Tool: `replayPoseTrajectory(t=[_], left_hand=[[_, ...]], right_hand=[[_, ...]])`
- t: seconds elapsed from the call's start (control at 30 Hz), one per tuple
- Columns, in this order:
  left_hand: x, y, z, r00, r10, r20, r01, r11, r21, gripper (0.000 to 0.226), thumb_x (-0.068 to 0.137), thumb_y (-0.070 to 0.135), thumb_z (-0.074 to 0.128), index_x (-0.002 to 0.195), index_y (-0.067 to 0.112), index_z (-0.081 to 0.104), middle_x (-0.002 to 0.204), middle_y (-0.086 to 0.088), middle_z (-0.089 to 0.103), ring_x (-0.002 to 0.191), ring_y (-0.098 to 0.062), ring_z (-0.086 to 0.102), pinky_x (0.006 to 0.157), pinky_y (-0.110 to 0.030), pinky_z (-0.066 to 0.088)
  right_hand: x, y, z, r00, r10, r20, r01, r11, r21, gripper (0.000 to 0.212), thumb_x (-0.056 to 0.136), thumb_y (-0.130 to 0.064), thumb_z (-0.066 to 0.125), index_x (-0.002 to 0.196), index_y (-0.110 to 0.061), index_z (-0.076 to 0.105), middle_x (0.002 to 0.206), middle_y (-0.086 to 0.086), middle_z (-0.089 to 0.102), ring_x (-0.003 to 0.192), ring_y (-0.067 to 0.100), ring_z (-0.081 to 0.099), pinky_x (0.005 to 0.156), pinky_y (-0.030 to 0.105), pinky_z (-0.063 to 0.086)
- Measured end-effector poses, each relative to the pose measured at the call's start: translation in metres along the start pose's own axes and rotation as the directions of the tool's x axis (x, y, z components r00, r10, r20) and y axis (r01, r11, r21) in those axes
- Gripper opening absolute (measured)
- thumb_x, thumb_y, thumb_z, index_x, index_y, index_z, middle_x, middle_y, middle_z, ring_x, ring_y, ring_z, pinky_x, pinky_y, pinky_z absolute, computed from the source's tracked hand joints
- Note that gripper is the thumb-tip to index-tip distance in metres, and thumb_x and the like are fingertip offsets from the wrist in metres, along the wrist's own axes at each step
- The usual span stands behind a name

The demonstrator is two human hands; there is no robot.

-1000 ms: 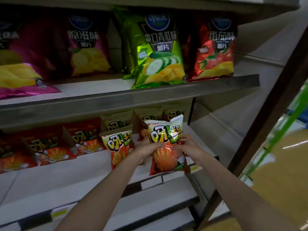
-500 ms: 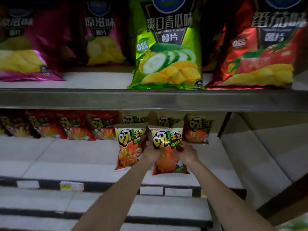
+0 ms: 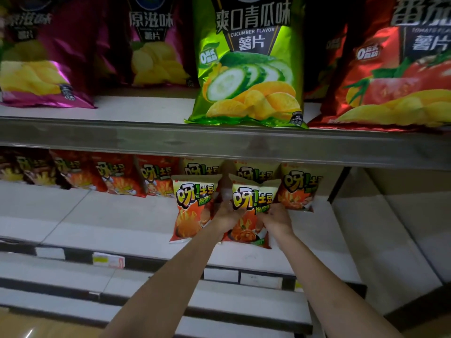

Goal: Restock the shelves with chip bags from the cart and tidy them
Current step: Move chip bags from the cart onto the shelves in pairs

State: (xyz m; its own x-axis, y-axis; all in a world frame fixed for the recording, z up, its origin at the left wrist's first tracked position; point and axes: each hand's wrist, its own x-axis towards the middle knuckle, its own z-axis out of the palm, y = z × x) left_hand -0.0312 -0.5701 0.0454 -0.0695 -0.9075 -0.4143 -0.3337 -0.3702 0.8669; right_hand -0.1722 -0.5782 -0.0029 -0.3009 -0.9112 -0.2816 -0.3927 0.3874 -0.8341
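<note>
A small cream-and-orange chip bag (image 3: 251,203) stands upright on the middle shelf (image 3: 122,228). My left hand (image 3: 228,215) grips its left edge and my right hand (image 3: 277,219) grips its lower right side. A matching bag (image 3: 191,206) stands just to its left, touching my left hand. Behind them more bags of the same kind line the back of the shelf, with another one (image 3: 299,191) at the right. The cart is out of view.
The upper shelf (image 3: 219,142) overhangs close above my hands and carries large bags: purple (image 3: 44,69), green cucumber (image 3: 249,69) and red tomato (image 3: 395,76). Red small bags (image 3: 117,176) fill the middle shelf's back left. A dark upright post (image 3: 339,184) bounds the shelf at right.
The view has closed in on the shelves. Both hands have carried the bag from in front of the shelf onto it and set it upright beside the matching bag.
</note>
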Motion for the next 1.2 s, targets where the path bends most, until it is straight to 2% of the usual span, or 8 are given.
replayPoseTrajectory(t=[0.07, 0.13, 0.23, 0.4, 0.57, 0.63, 0.83, 1.2], left_hand=[[-0.004, 0.000, -0.008, 1.000, 0.006, -0.003, -0.006, 1.000, -0.012, 0.023, 0.100, 0.024, 0.050, 0.118, 0.010, 0.051, 0.113, -0.007, 0.059, 0.103, -0.020, 0.057, 0.088, -0.027, 0.045], [-0.010, -0.001, -0.020, 1.000, 0.026, -0.011, -0.027, 0.996, -0.088, 0.001, 0.098, 0.017, 0.052, 0.098, 0.017, 0.051, 0.083, -0.008, 0.057, 0.075, -0.018, 0.056, 0.070, -0.027, 0.047], [-0.024, 0.003, -0.048, 0.995, 0.075, -0.064, -0.085, 0.982, -0.169, 0.014, 0.097, 0.006, 0.052, 0.090, 0.018, 0.046, 0.071, -0.005, 0.050, 0.058, -0.016, 0.049, 0.048, -0.020, 0.038], [-0.055, 0.000, -0.116, 0.974, 0.135, -0.184, -0.168, 0.970, -0.177, 0.020, 0.093, -0.005, 0.048, 0.083, 0.009, 0.058, 0.080, -0.010, 0.057, 0.071, -0.022, 0.057, 0.049, -0.018, 0.045], [-0.085, -0.020, -0.194, 0.930, 0.147, -0.336, -0.211, 0.964, -0.164, 0.011, 0.096, 0.004, 0.048, 0.100, 0.004, 0.058, 0.094, -0.011, 0.062, 0.070, -0.013, 0.060, 0.063, -0.022, 0.046], [-0.100, -0.032, -0.226, 0.903, 0.142, -0.405, -0.224, 0.961, -0.162, 0.012, 0.096, 0.006, 0.049, 0.089, 0.007, 0.059, 0.093, -0.011, 0.063, 0.071, -0.014, 0.060, 0.065, -0.023, 0.047], [-0.159, -0.072, -0.329, 0.824, 0.083, -0.560, -0.233, 0.952, -0.201, 0.014, 0.098, 0.007, 0.044, 0.098, 0.005, 0.058, 0.102, -0.011, 0.062, 0.088, -0.024, 0.063, 0.082, -0.033, 0.052], [-0.275, -0.184, -0.515, 0.661, -0.028, -0.750, -0.244, 0.937, -0.250, 0.014, 0.096, 0.011, 0.050, 0.103, 0.004, 0.060, 0.093, -0.010, 0.066, 0.082, -0.018, 0.063, 0.066, -0.022, 0.052]], right_hand=[[-0.010, -0.013, 0.002, 0.999, -0.021, -0.043, 0.021, 1.000, -0.001, 0.049, 0.075, -0.032, 0.065, 0.114, -0.004, 0.057, 0.120, 0.012, 0.059, 0.104, 0.029, 0.059, 0.075, 0.028, 0.042], [-0.028, -0.035, 0.003, 0.996, -0.041, -0.081, 0.040, 0.999, -0.003, 0.036, 0.087, -0.019, 0.065, 0.118, -0.005, 0.052, 0.120, 0.009, 0.053, 0.108, 0.028, 0.056, 0.078, 0.026, 0.040], [-0.043, -0.059, 0.018, 0.992, -0.114, -0.061, 0.116, 0.993, 0.016, 0.018, 0.088, -0.013, 0.062, 0.102, -0.014, 0.052, 0.114, 0.008, 0.060, 0.105, 0.027, 0.058, 0.082, 0.031, 0.044], [-0.074, -0.103, 0.063, 0.968, -0.247, 0.046, 0.246, 0.969, 0.025, 0.017, 0.090, -0.015, 0.061, 0.099, -0.017, 0.048, 0.101, 0.005, 0.060, 0.095, 0.024, 0.059, 0.080, 0.034, 0.047], [-0.121, -0.154, 0.119, 0.937, -0.310, 0.162, 0.311, 0.950, 0.019, 0.022, 0.089, -0.017, 0.062, 0.104, -0.015, 0.046, 0.087, 0.010, 0.061, 0.063, 0.019, 0.057, 0.056, 0.029, 0.042], [-0.141, -0.176, 0.145, 0.908, -0.367, 0.204, 0.365, 0.930, 0.046, 0.021, 0.091, -0.019, 0.061, 0.103, -0.013, 0.045, 0.085, 0.009, 0.060, 0.055, 0.014, 0.053, 0.048, 0.024, 0.037], [-0.216, -0.233, 0.237, 0.819, -0.432, 0.377, 0.430, 0.898, 0.093, 0.020, 0.093, -0.021, 0.057, 0.105, -0.011, 0.045, 0.088, 0.006, 0.060, 0.057, 0.011, 0.055, 0.048, 0.022, 0.039], [-0.371, -0.305, 0.428, 0.614, -0.495, 0.615, 0.497, 0.848, 0.186, 0.020, 0.088, -0.013, 0.057, 0.103, -0.010, 0.044, 0.083, 0.009, 0.060, 0.062, 0.017, 0.055, 0.054, 0.026, 0.044]])
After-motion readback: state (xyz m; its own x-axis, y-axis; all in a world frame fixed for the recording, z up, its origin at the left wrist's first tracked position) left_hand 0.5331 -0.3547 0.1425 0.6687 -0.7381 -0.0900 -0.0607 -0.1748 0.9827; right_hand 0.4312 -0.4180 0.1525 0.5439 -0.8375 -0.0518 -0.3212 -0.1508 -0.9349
